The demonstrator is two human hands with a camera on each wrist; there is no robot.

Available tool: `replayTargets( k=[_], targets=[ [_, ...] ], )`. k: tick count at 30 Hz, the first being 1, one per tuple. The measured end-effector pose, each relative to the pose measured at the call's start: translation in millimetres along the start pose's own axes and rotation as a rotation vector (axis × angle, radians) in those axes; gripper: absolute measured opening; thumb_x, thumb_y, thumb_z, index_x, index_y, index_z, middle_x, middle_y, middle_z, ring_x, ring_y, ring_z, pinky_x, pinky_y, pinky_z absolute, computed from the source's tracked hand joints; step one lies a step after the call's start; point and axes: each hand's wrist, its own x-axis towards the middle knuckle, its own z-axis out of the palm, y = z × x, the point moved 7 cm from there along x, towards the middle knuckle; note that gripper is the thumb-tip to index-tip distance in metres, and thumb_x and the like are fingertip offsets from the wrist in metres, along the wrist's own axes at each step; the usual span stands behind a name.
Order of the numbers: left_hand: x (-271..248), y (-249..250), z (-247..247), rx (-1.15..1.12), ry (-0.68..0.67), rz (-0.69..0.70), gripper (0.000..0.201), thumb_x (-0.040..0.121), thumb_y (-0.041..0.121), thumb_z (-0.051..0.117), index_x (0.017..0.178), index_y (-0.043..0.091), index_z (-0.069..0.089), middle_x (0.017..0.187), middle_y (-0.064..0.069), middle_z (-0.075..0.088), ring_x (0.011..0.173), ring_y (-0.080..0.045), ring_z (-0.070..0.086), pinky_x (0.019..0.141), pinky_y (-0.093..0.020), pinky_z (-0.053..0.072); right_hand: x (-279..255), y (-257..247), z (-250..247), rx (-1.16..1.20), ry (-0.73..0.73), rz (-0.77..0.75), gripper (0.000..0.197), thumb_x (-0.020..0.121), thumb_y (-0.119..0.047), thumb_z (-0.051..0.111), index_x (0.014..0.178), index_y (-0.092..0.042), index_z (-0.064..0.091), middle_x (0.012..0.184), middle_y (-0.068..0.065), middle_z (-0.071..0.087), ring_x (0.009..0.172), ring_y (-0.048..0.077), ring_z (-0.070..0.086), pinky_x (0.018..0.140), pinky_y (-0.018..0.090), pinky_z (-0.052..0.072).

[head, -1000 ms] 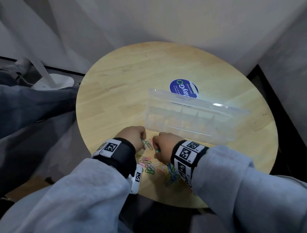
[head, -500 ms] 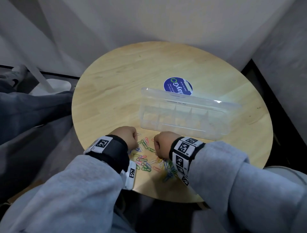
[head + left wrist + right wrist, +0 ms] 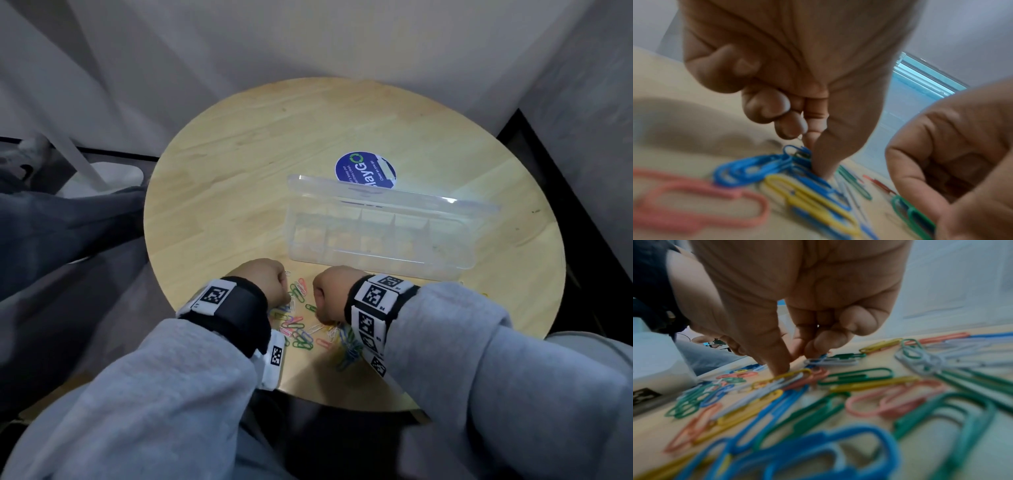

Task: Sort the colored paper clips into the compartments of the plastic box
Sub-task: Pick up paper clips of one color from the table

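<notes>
Several colored paper clips (image 3: 301,329) lie in a loose pile near the table's front edge. The clear plastic box (image 3: 376,236) stands just behind them, lid up, and I see nothing in its compartments. My left hand (image 3: 281,286) is curled at the pile's left, with a white clip (image 3: 287,273) poking out of it. Seen from the left wrist, thumb and forefinger (image 3: 822,162) pinch down on blue clips (image 3: 756,168). My right hand (image 3: 322,303) is curled at the pile's right. Its thumb (image 3: 780,366) and fingers pinch at a yellow clip (image 3: 789,375).
A round wooden table (image 3: 239,171) carries everything, and a blue round sticker (image 3: 364,171) shows behind the box. Grey walls stand close behind and to the right. Grey fabric (image 3: 68,240) and a white base (image 3: 113,178) lie off the table's left edge.
The hands were almost touching by the box front, with clips between them. They have drawn apart and back toward me, down onto the pile. The head view has shifted slightly.
</notes>
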Motion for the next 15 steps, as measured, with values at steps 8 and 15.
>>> replayTargets(
  k=[8,15],
  targets=[
    [-10.9,-0.4,-16.4,-0.274,0.051,0.091,0.015,0.075,0.009,0.060,0.067,0.018,0.050,0.063,0.004,0.050,0.062,-0.016,0.044,0.063,-0.025,0.037,-16.8,10.5,-10.5,0.241,0.051,-0.030,0.024,0.075,-0.008,0.061,0.061,-0.018,0.044,0.074,0.002,0.057,0.070,0.020,0.060,0.060,0.029,0.048],
    [-30.0,-8.6,-31.3,-0.619,0.094,0.147,0.023,0.075,0.000,0.065,0.064,0.015,0.052,0.059,-0.003,0.057,0.057,-0.019,0.051,0.064,-0.030,0.044,-24.0,25.6,1.9,0.993,0.075,-0.029,0.029,0.075,0.006,0.048,0.076,-0.020,0.060,0.053,0.008,0.055,0.047,0.022,0.048,0.055,0.030,0.043]
  ],
)
